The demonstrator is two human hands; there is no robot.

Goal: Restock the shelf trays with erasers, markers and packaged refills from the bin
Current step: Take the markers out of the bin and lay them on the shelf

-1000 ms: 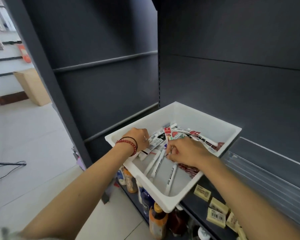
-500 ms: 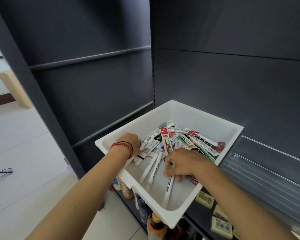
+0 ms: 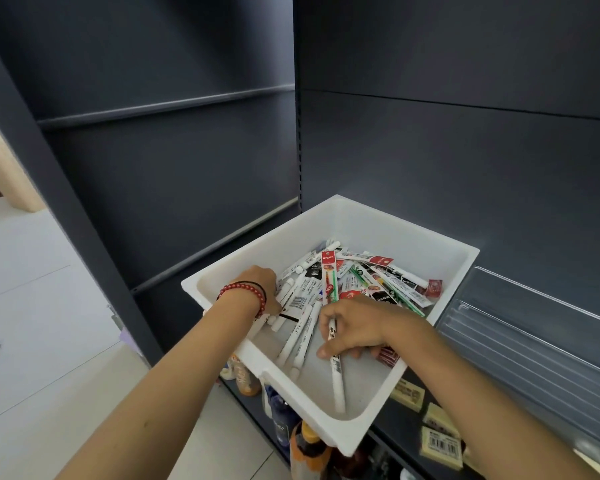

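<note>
Markers [image 3: 300, 336] and packaged refills [image 3: 329, 275] lie heaped in the white bin [image 3: 388, 230], which overhangs the shelf [image 3: 395, 424]. At the bin's left wall the left hand [image 3: 257, 285] rests among them, its fingers hidden so its grip cannot be told, while the right hand [image 3: 357, 327] has its fingers curled round one marker [image 3: 337, 386]. The lift likely goes best straight up, clear of neighbouring markers, with the left hand steadying the bin. Bottles [image 3: 309, 441] stand below, erasers [image 3: 440, 441] lie near right on the shelf, and the bin's right wall stands between the held marker and the clear tray [image 3: 534, 341].
</note>
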